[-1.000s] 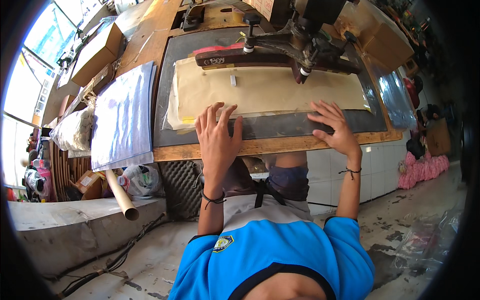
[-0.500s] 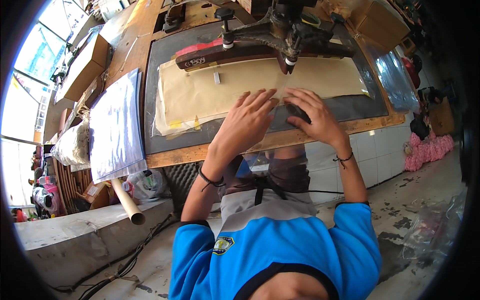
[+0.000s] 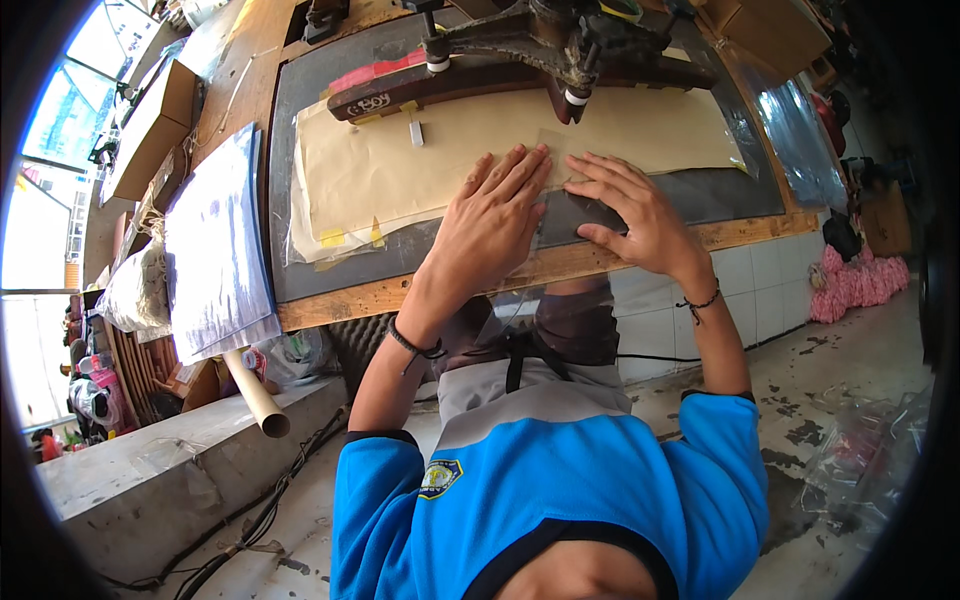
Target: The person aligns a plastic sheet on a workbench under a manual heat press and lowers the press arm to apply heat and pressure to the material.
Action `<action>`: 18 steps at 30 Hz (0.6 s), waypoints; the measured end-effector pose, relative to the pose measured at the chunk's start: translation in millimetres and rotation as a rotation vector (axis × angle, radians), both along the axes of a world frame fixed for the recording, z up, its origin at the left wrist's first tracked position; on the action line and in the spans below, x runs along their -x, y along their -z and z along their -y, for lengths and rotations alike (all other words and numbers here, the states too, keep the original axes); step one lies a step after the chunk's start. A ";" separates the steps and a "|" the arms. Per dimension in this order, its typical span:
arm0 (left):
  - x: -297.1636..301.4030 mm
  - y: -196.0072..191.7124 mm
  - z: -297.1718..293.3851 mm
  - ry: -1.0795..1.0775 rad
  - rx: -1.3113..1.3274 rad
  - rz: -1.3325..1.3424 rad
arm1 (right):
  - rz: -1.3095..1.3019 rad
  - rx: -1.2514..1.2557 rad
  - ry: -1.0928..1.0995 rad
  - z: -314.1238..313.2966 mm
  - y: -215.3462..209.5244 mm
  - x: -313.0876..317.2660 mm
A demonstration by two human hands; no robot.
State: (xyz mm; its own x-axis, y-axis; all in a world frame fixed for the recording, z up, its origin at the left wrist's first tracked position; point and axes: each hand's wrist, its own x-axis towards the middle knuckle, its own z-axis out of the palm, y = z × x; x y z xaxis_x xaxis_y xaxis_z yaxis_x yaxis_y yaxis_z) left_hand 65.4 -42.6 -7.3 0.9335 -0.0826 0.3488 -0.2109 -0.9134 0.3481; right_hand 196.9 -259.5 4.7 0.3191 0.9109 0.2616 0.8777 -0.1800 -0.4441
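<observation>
Bench: wood-edged, dark mat under both hands.
Left hand: palm down, fingers extended, nothing clasped.
Right hand: fingers loosely spread, nothing clasped.
Clear film: between and under the hands.
Film risk: possible skewing or creasing, from uneven palm pressure.
Tan paper: matte, long, wrinkled, beneath and beyond fingertips.
Dark bar: rigid, beyond fingertips.

Paper on mat, w/ press bar over its rear, plastic sheets L.
</observation>
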 end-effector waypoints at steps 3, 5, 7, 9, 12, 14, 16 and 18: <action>-0.2 0.9 0.5 -0.011 0.008 0.001 | 0.021 -0.014 -0.025 -0.3 2.3 -7.5; -2.9 -1.0 -2.5 -0.004 0.004 -0.009 | 0.063 -0.040 -0.057 -2.8 1.1 -17.7; -1.1 -5.7 -3.4 0.036 -0.006 -0.020 | 0.165 -0.033 -0.005 -1.5 -3.7 -28.9; 5.2 -12.7 -7.5 0.096 -0.027 -0.033 | 0.318 -0.061 0.044 -5.0 -9.8 -37.2; 7.5 -3.3 -5.3 0.037 0.006 -0.037 | 0.228 -0.055 0.163 -8.7 -11.7 -8.5; 6.7 0.5 -3.7 0.018 -0.018 -0.019 | 0.255 0.011 0.132 -7.7 -0.1 11.4; 6.8 2.9 -2.2 0.003 -0.034 -0.014 | 0.315 0.065 0.169 -10.4 3.5 38.7; 7.2 2.0 -2.1 -0.016 -0.050 -0.015 | 0.279 0.134 0.145 -3.8 6.1 30.3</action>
State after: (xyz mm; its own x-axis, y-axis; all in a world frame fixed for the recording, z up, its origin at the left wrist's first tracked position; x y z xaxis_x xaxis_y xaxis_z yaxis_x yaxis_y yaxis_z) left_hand 58.2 -40.5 -9.3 0.9401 -0.0848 0.3302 -0.1914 -0.9328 0.3055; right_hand 166.6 -255.8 -1.4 0.3807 0.8935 0.2381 0.9231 -0.3521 -0.1545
